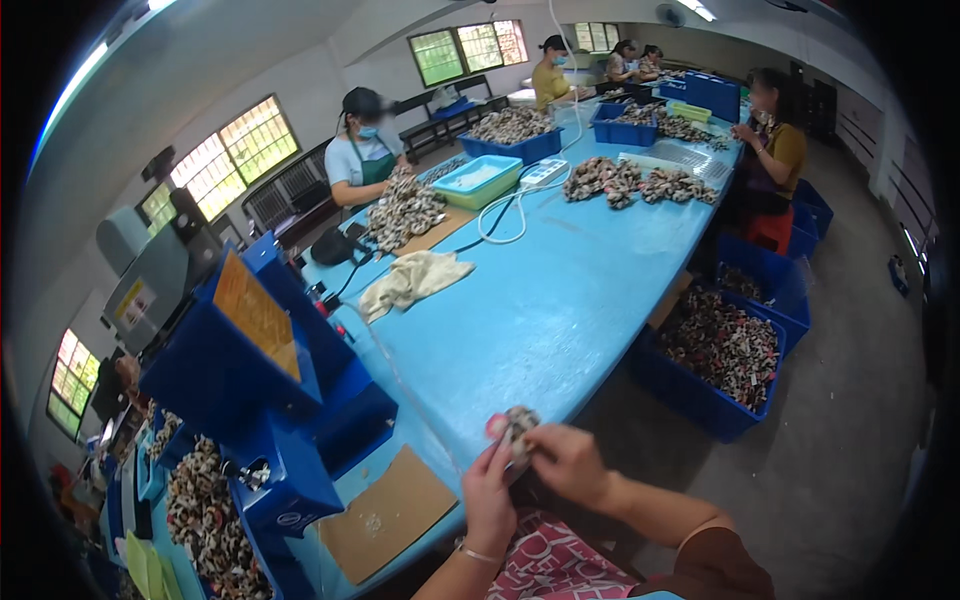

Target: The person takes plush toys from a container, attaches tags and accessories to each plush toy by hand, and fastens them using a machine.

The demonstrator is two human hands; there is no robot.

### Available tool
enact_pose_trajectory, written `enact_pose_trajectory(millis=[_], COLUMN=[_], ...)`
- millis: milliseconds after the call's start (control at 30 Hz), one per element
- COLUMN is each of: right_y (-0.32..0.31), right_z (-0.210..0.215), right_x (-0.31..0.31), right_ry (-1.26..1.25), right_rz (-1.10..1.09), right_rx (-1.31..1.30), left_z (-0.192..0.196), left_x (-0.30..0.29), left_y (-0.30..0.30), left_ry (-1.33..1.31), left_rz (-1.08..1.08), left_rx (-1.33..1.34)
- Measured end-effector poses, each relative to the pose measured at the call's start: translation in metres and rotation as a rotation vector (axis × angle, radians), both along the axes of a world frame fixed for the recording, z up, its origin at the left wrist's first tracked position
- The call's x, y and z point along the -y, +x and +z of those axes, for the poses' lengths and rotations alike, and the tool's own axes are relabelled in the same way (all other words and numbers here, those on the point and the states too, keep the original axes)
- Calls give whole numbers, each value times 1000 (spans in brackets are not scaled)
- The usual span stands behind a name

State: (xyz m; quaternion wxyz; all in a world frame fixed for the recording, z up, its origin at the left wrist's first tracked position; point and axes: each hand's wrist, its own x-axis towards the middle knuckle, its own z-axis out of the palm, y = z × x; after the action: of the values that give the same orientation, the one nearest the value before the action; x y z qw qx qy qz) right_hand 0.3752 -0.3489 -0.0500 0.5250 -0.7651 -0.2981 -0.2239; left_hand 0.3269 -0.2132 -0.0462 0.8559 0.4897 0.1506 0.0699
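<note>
Close to the table's near right edge, both hands meet at a small grey-and-beige mottled bundle, whose exact kind I cannot make out. A pink-red round piece shows at its left side. My left hand has its fingers closed on the lower left of the bundle. From the right, my right hand pinches its lower right side. The bundle is slightly above the light blue tabletop. Part of it is hidden behind my fingers.
A blue machine and brown cardboard stand left. A cream cloth and a power strip lie farther up. Blue crates of mottled pieces sit on the floor at right. Several people work around the table, including one in a green apron.
</note>
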Motion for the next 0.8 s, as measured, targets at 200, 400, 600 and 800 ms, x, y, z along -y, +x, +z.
enact_pose_trajectory(millis=[200,400,600,800], right_y=[200,362,490,572], right_z=[-28,-8,-46,-67], right_x=[143,250,272,278], right_ry=[-69,-148,-323,-421], right_rz=[-468,-471,-719,-792], right_rx=[129,-90,43,2], left_z=[-25,-42,-40,-26], left_x=[53,58,59,63], left_y=[92,121,128,132], left_ry=[1699,1969,2024,2070], left_rz=[-85,-193,-277,-385], left_rx=[273,235,198,78])
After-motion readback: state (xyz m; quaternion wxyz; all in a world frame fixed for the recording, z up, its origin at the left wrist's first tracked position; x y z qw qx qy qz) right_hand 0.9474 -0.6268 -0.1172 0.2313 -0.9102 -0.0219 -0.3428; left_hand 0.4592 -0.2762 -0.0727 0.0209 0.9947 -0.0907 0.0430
